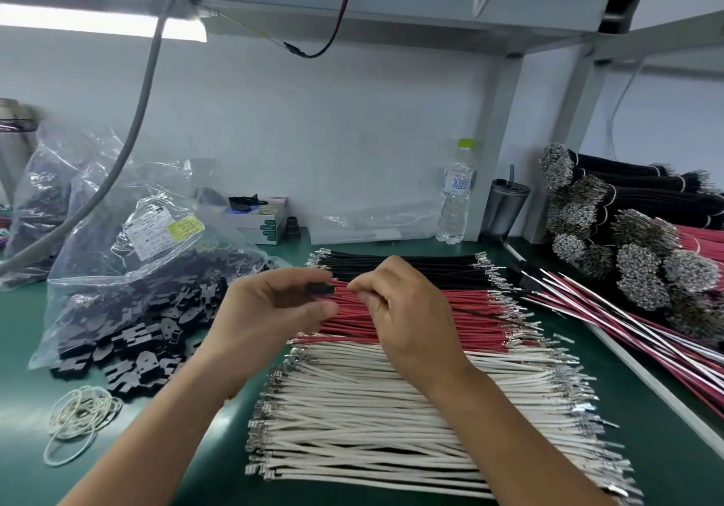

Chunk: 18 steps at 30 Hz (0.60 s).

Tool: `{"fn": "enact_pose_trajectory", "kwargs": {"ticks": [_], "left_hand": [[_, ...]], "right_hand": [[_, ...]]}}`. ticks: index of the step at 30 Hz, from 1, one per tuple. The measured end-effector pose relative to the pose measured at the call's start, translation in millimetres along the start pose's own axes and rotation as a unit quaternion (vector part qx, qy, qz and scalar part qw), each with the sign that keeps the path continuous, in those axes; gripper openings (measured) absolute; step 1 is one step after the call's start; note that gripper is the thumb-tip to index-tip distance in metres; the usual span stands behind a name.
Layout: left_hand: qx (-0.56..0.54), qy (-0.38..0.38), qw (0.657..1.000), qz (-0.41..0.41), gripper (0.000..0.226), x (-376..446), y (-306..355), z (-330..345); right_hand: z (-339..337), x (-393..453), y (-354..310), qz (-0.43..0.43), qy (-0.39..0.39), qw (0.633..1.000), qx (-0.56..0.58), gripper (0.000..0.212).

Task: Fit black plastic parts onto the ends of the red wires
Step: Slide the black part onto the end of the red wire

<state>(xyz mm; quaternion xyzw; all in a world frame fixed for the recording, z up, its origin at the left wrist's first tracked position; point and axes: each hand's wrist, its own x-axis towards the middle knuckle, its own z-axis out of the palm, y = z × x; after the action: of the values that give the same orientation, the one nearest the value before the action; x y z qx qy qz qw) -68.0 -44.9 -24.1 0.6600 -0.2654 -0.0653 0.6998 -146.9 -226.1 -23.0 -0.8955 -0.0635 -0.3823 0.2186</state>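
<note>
The bench (164, 446) is viewed from one head-worn camera, angled forward and down, close over the wires (450, 321).

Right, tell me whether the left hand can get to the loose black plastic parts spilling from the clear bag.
Probably yes. The loose black plastic parts lie uncovered on the green mat just beside the left hand, with nothing between them. But that hand already pinches a black plastic part, so it would need freeing first.

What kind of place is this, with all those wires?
Probably a workbench in a small factory where wire harnesses get put together. Rows of red wires with metal ends lie on a green table, a bag of black plastic parts sits beside them, and tied wire bundles are stacked at the right.
</note>
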Motion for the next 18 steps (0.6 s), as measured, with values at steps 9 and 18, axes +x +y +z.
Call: {"fn": "enact_pose_trajectory", "kwargs": {"ticks": [9, 18], "left_hand": [[0.059, 0.017, 0.998, -0.008, 0.016, -2, 5, -2], [0.061, -0.002, 0.998, 0.0, 0.012, -1, 4, -3]], "right_hand": [[1, 2, -5, -0.007, -0.019, 1.0, 0.023, 0.008], [-19, 3, -6, -0.041, -0.005, 0.994, -0.097, 0.008]]}}
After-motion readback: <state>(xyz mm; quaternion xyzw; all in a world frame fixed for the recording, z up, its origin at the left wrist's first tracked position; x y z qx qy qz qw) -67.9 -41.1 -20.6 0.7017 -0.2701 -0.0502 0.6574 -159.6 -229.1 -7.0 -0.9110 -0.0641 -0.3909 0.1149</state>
